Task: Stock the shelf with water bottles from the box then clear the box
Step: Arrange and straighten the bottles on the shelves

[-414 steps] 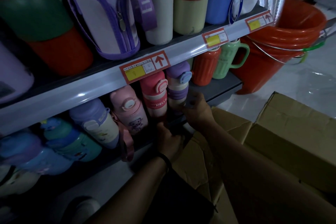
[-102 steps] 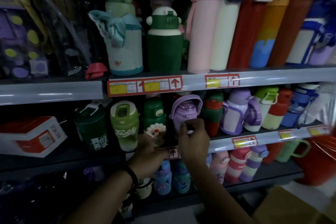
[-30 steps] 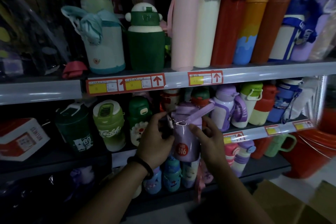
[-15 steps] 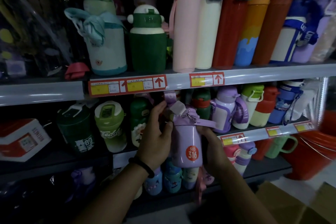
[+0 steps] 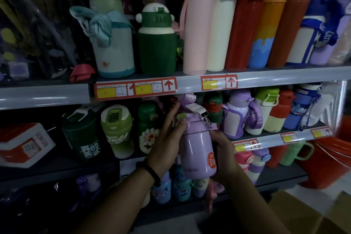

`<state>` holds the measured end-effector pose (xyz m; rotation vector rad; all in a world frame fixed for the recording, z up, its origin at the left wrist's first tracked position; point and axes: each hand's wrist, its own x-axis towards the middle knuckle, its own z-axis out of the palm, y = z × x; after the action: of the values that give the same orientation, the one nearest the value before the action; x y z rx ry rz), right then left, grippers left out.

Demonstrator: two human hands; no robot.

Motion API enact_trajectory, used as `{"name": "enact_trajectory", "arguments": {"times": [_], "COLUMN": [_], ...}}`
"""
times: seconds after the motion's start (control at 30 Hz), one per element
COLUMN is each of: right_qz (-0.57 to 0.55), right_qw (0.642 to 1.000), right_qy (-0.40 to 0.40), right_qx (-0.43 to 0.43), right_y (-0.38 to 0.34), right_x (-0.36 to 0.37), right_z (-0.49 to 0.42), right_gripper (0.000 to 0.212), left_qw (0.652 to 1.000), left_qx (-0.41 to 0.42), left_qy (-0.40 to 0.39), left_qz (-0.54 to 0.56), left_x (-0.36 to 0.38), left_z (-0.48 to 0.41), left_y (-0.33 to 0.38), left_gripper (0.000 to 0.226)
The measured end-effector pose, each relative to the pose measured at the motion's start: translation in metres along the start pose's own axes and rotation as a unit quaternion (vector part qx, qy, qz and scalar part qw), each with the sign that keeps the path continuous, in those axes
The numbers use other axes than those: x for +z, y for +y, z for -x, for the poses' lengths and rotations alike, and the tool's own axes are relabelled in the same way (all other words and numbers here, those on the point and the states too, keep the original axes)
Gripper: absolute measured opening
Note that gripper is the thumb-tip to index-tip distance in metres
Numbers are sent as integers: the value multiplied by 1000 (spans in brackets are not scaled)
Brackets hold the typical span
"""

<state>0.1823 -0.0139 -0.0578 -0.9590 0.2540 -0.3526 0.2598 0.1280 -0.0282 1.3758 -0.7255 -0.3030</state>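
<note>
Left hand (image 5: pixel 165 144), with a black band (image 5: pixel 152 172) on the wrist, gripped the purple bottle (image 5: pixel 196 150) at its neck. The thumb lay across the front under the lid and the fingers reached up beside the lid. The purple bottle was upright and held in the air in front of the middle shelf (image 5: pixel 269 138), not standing on it. Its bottom hung before the small bottles (image 5: pixel 178 186) of the lowest level. It had a round red sticker (image 5: pixel 212 159) on its right side, and its strap (image 5: pixel 191 105) went up toward the price rail (image 5: pixel 57 95). The right hand (image 5: pixel 223 150) gripped the same bottle from the right, with the fingers curled behind its body.

On the middle shelf, from the left, stood a red and white carton (image 5: pixel 22 144), a dark green bottle (image 5: pixel 81 137), a light green bottle (image 5: pixel 117 131) and a flower bottle (image 5: pixel 148 129). This last one was just beside the left hand. Right of the right hand stood a sleeved bottle (image 5: pixel 241 118), then a cream bottle (image 5: pixel 269 114) and a blue bottle (image 5: pixel 300 112). A red bucket (image 5: pixel 326 163) stood at the far right. A corner of the cardboard box (image 5: pixel 313 216) showed at the bottom right.
</note>
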Motion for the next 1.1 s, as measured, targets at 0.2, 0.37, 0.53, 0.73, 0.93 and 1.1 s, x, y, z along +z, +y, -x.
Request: {"name": "enact_trajectory", "arguments": {"times": [0.2,0.37,0.53,0.73,0.93,1.1], "right_qz": [12,71,220,289,357,379], "right_qw": [1000,997,971,956,921,900], "right_qy": [-6,41,94,21,-84,-30], "right_qx": [-5,-10,-18,-33,-135,-216], "right_y": [4,1,-9,-20,-26,-11], "right_x": [2,3,5,9,7,6], "right_z": [-4,-12,-18,-13,-11,-23], "right_gripper": [47,39,29,13,49,65], "left_qw": [1000,1000,995,971,962,967], "left_qx": [-13,-8,32,74,84,115], "left_qy": [-22,22,60,107,52,40], "left_qz": [6,-9,-68,-202,-256,-223], "left_x": [-2,-4,-6,8,15,6], "left_z": [-1,-9,-14,-10,-6,-2], "left_y": [-4,-10,-16,-31,-20,-10], "left_gripper": [86,84,90,95,88,85]}}
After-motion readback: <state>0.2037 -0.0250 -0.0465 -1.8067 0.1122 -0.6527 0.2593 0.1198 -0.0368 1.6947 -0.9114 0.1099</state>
